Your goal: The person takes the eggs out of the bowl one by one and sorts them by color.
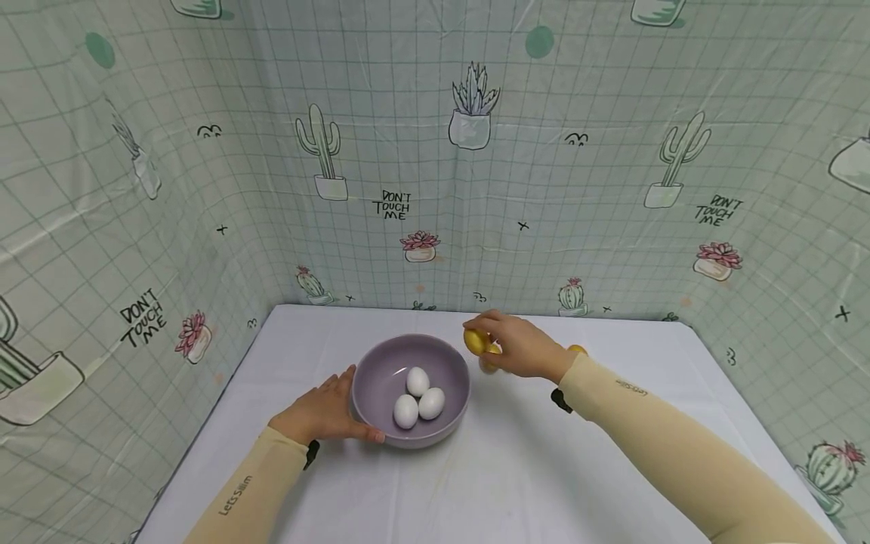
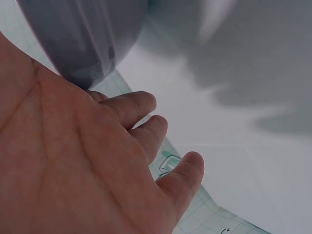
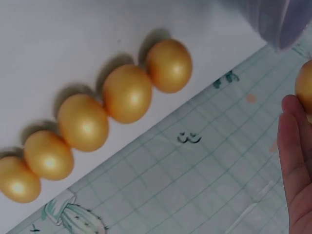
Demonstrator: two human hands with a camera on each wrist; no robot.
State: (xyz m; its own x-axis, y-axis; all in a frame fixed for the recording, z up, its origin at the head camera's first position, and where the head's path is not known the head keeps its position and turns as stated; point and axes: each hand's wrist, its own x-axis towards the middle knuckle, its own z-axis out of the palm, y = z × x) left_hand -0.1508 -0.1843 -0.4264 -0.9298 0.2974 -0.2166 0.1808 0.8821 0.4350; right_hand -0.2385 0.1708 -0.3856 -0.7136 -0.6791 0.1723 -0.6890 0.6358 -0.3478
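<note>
A purple bowl [image 1: 367, 370] stands on the table with three white eggs [image 1: 431, 403] inside. My left hand [image 1: 326, 408] touches its left side from outside, the thumb along the front and the fingers spread. In the left wrist view, the other fingers [image 2: 146, 134] extend loosely beside the bowl wall [image 2: 92, 34]. Right of the bowl, my right hand [image 1: 519, 344] pinches a golden egg [image 1: 474, 341] at its fingertips, just beyond the rim. That egg [image 3: 304, 87] is partly cut off in the right wrist view. Several more golden eggs [image 3: 127, 93] lie in a row on the table.
A white cloth covers the table [image 1: 530, 468]. Patterned fabric [image 1: 435, 174] with cactus drawings hangs behind it and along both sides. My right forearm and hand hide most of the golden egg row in the head view; one egg [image 1: 578, 349] shows behind the wrist.
</note>
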